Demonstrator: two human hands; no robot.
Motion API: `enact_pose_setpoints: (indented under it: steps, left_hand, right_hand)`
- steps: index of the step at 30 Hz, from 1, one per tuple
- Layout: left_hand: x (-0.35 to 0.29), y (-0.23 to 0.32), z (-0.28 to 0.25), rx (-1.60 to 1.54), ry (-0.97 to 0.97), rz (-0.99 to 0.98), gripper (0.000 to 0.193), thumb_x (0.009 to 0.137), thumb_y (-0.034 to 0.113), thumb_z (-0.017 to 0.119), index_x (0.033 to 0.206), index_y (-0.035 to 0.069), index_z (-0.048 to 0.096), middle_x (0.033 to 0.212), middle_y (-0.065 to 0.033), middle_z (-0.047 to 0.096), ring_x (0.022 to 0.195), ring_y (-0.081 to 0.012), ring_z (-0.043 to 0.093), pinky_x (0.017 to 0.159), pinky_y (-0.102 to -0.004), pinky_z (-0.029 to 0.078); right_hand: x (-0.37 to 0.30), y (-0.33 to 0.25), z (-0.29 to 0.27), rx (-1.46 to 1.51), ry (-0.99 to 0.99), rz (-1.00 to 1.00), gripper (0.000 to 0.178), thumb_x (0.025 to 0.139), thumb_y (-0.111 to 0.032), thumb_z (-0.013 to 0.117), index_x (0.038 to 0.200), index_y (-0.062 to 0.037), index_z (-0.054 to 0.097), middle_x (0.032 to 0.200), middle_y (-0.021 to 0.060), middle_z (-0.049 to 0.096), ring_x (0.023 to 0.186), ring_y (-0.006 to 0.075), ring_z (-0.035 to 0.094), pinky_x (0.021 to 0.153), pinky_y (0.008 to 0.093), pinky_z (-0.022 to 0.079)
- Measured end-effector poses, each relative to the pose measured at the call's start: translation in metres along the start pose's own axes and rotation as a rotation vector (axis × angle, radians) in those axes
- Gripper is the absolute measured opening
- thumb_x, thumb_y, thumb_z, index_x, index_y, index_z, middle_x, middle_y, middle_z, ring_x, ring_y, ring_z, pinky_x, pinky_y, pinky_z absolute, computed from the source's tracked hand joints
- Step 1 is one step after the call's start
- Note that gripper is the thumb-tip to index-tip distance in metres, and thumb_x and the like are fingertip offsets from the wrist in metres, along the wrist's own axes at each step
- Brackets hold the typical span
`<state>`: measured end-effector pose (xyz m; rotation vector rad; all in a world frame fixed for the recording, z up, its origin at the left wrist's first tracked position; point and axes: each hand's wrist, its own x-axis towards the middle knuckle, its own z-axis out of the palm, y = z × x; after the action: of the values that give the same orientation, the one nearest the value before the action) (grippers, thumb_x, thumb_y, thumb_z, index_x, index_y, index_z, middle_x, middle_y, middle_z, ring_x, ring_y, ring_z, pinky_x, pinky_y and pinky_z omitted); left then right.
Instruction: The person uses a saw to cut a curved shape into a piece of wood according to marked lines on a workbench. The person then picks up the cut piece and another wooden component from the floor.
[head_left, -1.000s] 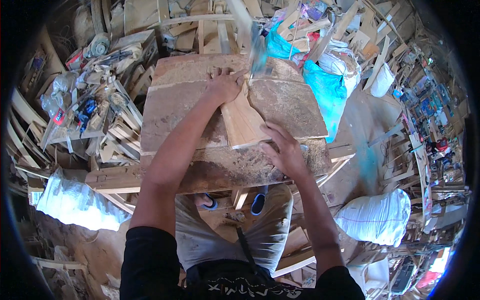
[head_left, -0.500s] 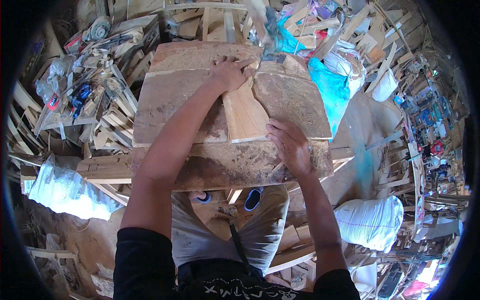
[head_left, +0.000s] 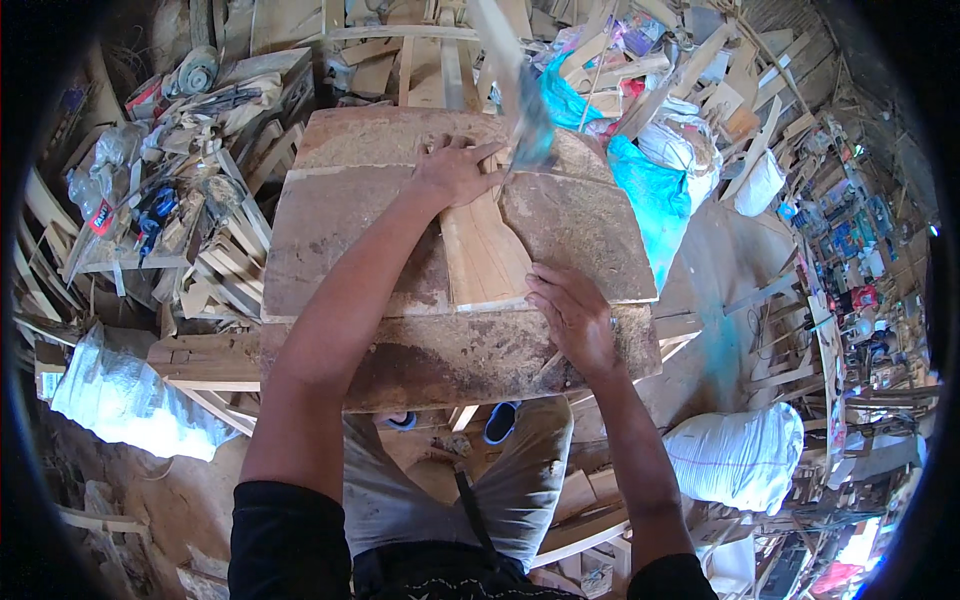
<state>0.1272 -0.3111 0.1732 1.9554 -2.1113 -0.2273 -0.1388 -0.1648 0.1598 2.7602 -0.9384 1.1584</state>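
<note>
A pale wooden board (head_left: 482, 258) with a curved right edge and pencil-like lines lies flat on a worn brown wooden worktop (head_left: 330, 230). My left hand (head_left: 458, 174) presses on its narrow far end, index finger and thumb reaching across the wood. My right hand (head_left: 573, 318) grips the board's near right corner, fingertips on its edge. Just beyond the left hand's fingertips, a blurred grey-blue machine part (head_left: 532, 145) comes down at the far end of the board. Its lower tip is too smeared to make out. Sawdust lies around the board.
Wood offcuts and tools crowd a bench (head_left: 150, 262) on the left. A turquoise sack (head_left: 650, 205) hangs by the worktop's right edge. A stuffed white sack (head_left: 738, 450) stands on the floor at right. Clear plastic sheeting (head_left: 135, 405) lies at lower left.
The whole view has shifted, so the worktop sits lower in the picture. The grey-blue machine part has come nearer to me. Both hands and the board keep about the same place on the worktop.
</note>
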Motion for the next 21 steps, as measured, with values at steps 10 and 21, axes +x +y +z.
enact_pose_setpoints:
  steps: [10,21]
  left_hand:
    - [0.007,-0.004,0.004,-0.005,0.002,0.006,0.07,0.099,0.072,0.047,0.163,0.044,0.04,0.17,-0.0132,0.04,0.157,-0.0417,0.032,0.127,-0.0694,0.019]
    - [0.011,-0.003,0.001,0.021,-0.003,0.013,0.071,0.099,0.072,0.047,0.163,0.042,0.041,0.168,-0.0124,0.043,0.156,-0.0424,0.034,0.126,-0.0703,0.022]
  right_hand:
    - [0.002,0.003,0.005,0.018,0.013,0.0,0.023,0.084,-0.006,0.083,0.107,-0.004,0.078,0.116,0.0082,0.077,0.1,0.0287,0.072,0.089,0.0414,0.06]
    - [0.002,0.006,0.007,-0.019,0.008,-0.02,0.026,0.082,-0.006,0.084,0.108,-0.0052,0.078,0.118,0.0071,0.076,0.103,0.0275,0.073,0.091,0.041,0.06]
